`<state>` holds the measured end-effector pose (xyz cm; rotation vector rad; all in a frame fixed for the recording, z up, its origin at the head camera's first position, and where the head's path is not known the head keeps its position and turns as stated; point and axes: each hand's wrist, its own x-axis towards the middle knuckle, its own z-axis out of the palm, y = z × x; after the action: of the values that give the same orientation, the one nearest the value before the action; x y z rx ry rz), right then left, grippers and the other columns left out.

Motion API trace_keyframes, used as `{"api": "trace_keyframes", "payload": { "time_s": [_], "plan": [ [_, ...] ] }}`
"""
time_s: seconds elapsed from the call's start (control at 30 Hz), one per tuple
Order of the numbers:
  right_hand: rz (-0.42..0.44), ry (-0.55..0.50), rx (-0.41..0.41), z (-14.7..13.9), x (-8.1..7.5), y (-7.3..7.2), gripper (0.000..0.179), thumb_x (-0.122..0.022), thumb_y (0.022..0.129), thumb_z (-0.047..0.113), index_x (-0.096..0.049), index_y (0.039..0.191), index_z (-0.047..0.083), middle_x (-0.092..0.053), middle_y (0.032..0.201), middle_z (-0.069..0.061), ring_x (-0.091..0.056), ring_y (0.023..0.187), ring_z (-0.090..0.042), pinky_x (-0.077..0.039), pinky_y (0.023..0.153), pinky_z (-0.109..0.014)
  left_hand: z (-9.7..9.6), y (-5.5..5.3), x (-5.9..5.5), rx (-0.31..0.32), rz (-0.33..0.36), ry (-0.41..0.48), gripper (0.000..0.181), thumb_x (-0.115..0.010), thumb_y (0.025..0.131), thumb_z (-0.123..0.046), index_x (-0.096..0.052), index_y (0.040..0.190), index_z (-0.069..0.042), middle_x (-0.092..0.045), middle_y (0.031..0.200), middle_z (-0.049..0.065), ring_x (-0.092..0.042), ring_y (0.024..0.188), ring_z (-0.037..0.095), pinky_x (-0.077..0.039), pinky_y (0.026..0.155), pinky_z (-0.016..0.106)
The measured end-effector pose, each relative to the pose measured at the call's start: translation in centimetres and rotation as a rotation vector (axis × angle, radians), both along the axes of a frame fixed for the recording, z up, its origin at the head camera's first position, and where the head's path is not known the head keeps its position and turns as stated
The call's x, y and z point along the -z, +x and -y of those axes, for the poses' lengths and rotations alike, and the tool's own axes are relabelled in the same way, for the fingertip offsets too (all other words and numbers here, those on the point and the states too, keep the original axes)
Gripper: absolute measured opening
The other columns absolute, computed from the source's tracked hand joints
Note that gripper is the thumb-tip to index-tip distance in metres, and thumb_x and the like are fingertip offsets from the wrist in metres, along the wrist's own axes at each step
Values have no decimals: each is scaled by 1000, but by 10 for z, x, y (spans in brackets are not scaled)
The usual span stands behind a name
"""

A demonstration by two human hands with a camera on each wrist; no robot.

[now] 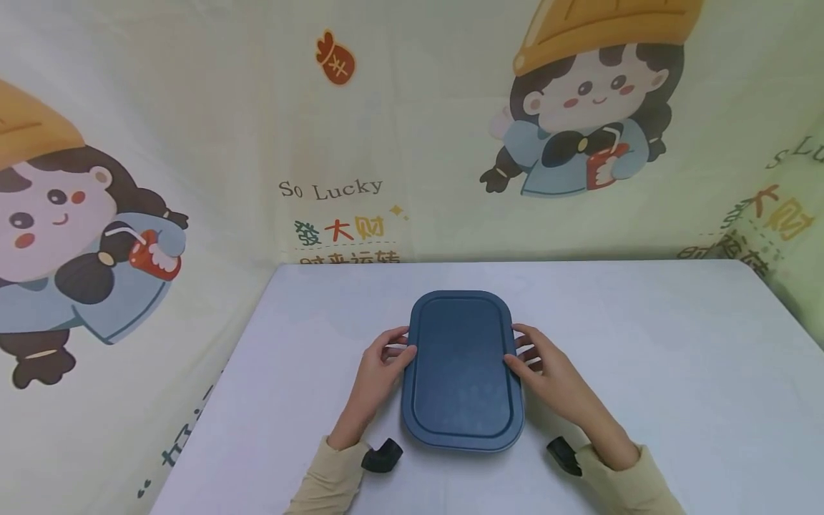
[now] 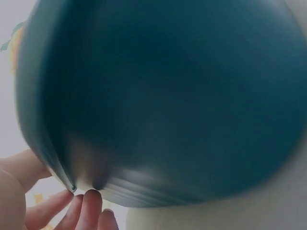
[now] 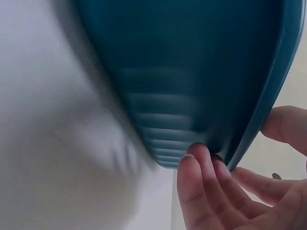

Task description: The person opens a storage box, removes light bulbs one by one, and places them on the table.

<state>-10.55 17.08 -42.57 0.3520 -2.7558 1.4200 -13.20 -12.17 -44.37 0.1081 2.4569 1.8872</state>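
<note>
Left hand [image 1: 376,368]: grips dark-blue, round-cornered rectangular plastic-looking box [image 1: 463,372]
Right hand [image 1: 556,372]: grips opposite long side
Box: on white rectangular table [image 1: 650,343], between hands
Long axis: away from person
Nearer hand: neither

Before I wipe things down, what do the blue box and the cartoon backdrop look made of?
Blue box: probably plastic, smooth with a satin sheen; pale highlights along its ribbed side. Coated metal possible. Cartoon backdrop: likely printed cloth, matte, faintly creased; possibly vinyl.

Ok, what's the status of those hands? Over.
Left hand, right hand: gripping opposite long sides. Blue container between them. Nothing seen in the way.
</note>
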Motion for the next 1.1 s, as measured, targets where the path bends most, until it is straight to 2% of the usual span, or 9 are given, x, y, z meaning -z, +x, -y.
{"api": "trace_keyframes", "payload": {
  "time_s": [0.2,0.5,0.8,1.1],
  "plan": [
    [54,-38,14,-1,4,-1,54,-63,99,23,-41,146,9,-61,119,-16,-63,93,-18,-56,75,-28,4,-2,2,2,88,79,46,-72,92,-25,-61,134,-12,-61,117,12,-65,95,15,-53,80,17],
    [104,-148,4,-4,3,-3,53,-65,97,19,-44,144,5,-60,113,-15,-63,91,-20,-53,72,-24,7,-3,3,-1,219,216,47,-75,90,-26,-62,133,-13,-57,115,11,-63,87,14,-54,70,26],
    [187,-243,1,-8,-3,-4,52,-66,96,16,-47,142,-1,-60,117,-21,-66,86,-15,-56,74,-25,7,-1,1,-17,227,242,48,-76,89,-25,-63,132,-9,-57,114,11,-61,81,11,-53,63,24],
    [202,-239,24,-12,-5,-1,53,-65,97,21,-48,144,2,-62,121,-19,-67,84,-12,-54,78,-22,4,-1,1,-42,217,232,46,-78,87,-25,-66,129,-10,-60,112,9,-61,80,12,-52,61,25]
  ]
}}
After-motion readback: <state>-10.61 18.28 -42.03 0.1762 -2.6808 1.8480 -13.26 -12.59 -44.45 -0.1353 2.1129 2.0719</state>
